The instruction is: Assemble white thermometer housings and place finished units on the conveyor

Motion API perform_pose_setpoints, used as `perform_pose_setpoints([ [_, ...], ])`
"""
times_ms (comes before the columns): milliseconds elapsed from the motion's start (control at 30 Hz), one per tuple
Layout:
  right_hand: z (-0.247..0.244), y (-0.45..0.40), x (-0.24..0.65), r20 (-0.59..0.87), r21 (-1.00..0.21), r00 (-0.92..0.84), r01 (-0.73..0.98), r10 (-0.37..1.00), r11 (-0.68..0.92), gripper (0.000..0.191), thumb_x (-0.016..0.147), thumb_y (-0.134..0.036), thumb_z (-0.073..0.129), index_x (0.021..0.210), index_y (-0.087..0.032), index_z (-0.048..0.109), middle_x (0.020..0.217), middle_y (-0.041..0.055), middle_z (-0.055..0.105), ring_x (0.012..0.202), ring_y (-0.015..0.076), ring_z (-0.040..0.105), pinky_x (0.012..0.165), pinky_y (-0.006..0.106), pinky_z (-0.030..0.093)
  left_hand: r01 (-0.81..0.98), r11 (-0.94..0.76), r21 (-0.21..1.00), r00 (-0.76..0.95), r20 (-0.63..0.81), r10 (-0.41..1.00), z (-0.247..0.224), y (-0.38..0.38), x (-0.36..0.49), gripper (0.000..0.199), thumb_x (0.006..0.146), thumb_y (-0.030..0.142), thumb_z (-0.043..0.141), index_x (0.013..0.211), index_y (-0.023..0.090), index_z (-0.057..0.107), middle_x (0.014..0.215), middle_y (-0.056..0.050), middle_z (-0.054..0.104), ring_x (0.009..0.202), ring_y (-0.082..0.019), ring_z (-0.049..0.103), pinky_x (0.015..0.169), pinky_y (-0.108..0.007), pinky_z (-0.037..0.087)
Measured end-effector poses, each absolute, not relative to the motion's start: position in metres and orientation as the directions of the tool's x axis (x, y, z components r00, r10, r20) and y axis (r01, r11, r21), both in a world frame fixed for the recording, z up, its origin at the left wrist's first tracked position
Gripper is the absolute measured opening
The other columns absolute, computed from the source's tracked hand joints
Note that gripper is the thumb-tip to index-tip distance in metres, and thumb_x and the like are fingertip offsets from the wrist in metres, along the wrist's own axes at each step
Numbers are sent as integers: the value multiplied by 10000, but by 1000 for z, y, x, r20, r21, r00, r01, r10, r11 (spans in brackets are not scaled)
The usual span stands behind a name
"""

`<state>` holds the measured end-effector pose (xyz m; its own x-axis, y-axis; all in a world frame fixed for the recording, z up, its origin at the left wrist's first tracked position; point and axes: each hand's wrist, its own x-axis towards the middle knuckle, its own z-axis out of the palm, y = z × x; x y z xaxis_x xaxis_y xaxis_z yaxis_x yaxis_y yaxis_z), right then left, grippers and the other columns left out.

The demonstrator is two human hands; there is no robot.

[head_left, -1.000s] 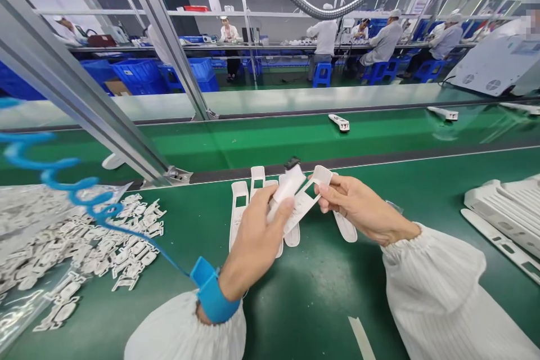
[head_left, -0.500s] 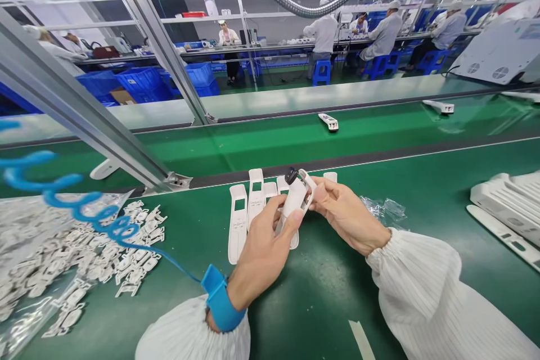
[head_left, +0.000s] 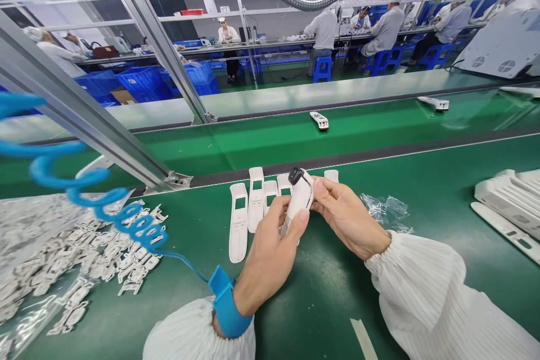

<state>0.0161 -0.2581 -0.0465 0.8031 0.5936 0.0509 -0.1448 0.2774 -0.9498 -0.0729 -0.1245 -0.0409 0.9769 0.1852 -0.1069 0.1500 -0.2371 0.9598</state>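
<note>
Both my hands meet over the green bench mat point(head_left: 320, 298), holding a white plastic handheld device point(head_left: 300, 198) with a black head at its top end. My left hand point(head_left: 272, 259) wraps the lower body, while my right hand point(head_left: 348, 219) pinches the upper part from the right. A white strip seems fitted around the device, partly hidden by my fingers. Just beyond my hands lie several flat white plastic strips with square windows, including one point(head_left: 238, 224) and another point(head_left: 255, 201). My left wrist wears a blue wrist strap point(head_left: 228, 306).
A blue coiled cord point(head_left: 71, 180) runs from the strap over a clear bag of small white die-cut parts point(head_left: 80, 259). Crumpled clear film point(head_left: 386, 208) and stacked white parts point(head_left: 510, 205) lie right. Beyond an aluminium rail point(head_left: 139, 95), a green conveyor point(head_left: 295, 140) carries white devices.
My hands have come together: the strip my right hand held apart from the device now sits on it. The device on the conveyor has moved left.
</note>
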Motion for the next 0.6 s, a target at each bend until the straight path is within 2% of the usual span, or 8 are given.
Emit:
perform_pose_setpoints([
  [100,-46,-255,10,39,-940,788,-179,614,289,421,928,-548,569,1154,-213,690,1159,74,676,1101,207,585,996,375,448,147,-400,905,974,-62,219,-36,-129,-78,384,963,553,420,1161,251,553,916,-20,608,776,-136,525,697,-266,410],
  [200,-41,-255,4,29,-891,720,-296,693,345,430,948,-555,526,1158,-225,704,1232,82,657,1150,222,578,1037,396,430,155,-555,817,978,-49,200,-31,-131,-81,398,947,501,479,1263,263,520,869,-30,619,732,-160,546,653,-274,399],
  [267,-36,-258,4,51,-864,671,-341,739,369,416,965,-531,506,1169,-228,705,1287,85,628,1189,229,559,1059,402,420,150,-605,782,985,-66,159,-29,-130,-80,394,953,492,465,1264,259,527,850,-41,632,705,-175,566,623,-282,400],
  [333,-31,-263,7,81,-834,616,-389,784,392,382,984,-484,494,1188,-232,696,1287,83,620,1221,236,539,1063,412,421,129,-636,761,990,-62,126,-29,-127,-78,366,960,496,447,1217,259,555,906,-52,659,756,-194,607,659,-302,436],
  [400,-27,-265,10,88,-795,612,-432,786,426,358,1000,-450,472,1190,-235,686,1231,76,638,1218,235,542,1050,410,434,104,-659,745,983,23,182,-30,-127,-76,425,927,503,522,1276,261,510,1081,-65,666,914,-228,637,762,-343,482],
  [500,-25,-263,7,77,-769,659,-438,748,465,326,1006,-425,473,1143,-227,693,1155,63,657,1115,193,590,989,342,467,-5,-707,707,913,292,286,-29,-132,-76,619,870,489,634,1401,276,398,1340,-70,568,1186,-258,563,973,-407,468],
  [600,-28,-256,-6,61,-765,641,-462,765,449,302,1007,-409,482,1162,-242,680,1111,59,668,1006,162,617,916,310,490,-119,-733,669,868,429,250,-26,-141,-80,398,961,399,519,1349,329,467,1345,-17,564,1213,-190,546,1007,-344,462],
])
